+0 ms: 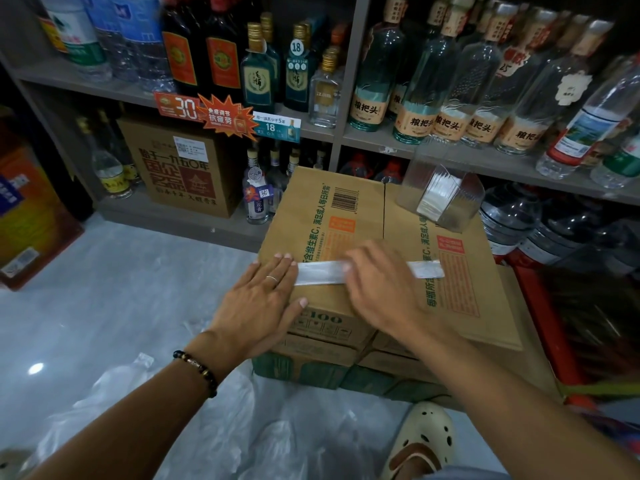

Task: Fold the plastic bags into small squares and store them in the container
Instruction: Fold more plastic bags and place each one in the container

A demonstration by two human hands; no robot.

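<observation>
Now plastic bag [322,271], a thin, light, slippery, floppy strip: left hand [263,299] flat, pinning left end; right hand [377,289] fingers blurred, probably flat—pinch ends.

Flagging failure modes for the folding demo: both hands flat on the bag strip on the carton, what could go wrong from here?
1. The folded bag strip is only pressed flat by the left hand and right hand; slick film may spring open once either lifts.
2. The clear container sits tilted at the far edge of the cardboard box; a nudge could tip it off.
3. Loose plastic bags on the floor lie near the shoe, a possible slip hazard.
</observation>
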